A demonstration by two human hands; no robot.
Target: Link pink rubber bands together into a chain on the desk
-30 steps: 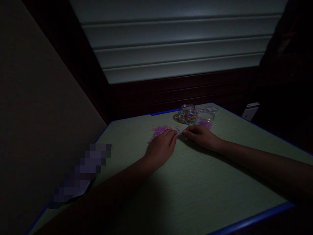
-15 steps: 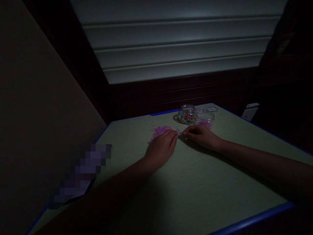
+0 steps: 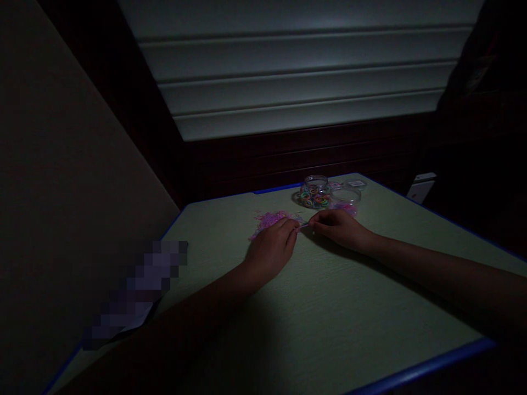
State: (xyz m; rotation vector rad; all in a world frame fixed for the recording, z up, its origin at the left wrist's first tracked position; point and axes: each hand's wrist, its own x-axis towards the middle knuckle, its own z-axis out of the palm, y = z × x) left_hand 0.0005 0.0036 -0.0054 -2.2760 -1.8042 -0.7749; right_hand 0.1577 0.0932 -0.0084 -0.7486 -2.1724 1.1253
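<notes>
Between my two hands a thin, pale rubber band (image 3: 303,224) is drawn out in a short line, pinched at both ends. My left hand (image 3: 272,244) is closed on its left end, beside a loose pile of tiny pink and purple rubber bands (image 3: 272,218). On the other end, my right hand (image 3: 338,227) pinches with thumb and forefinger. Just behind the right hand stands an open clear jar (image 3: 346,195) with some pink bands inside. Next to it is a clear jar of multicoloured bands (image 3: 315,196). Dim light hides fine detail at the fingertips.
The pale green table (image 3: 329,318) has blue edging. A clear lid (image 3: 356,185) lies at the far right corner, behind the jars. A blurred-out flat object (image 3: 142,291) lies along the left edge. Slatted panels (image 3: 308,82) rise beyond the table, and a wall (image 3: 61,192) borders the left.
Almost nothing differs. Both hands keep their places and their pinch on the band; the right fingers have shifted very slightly.
</notes>
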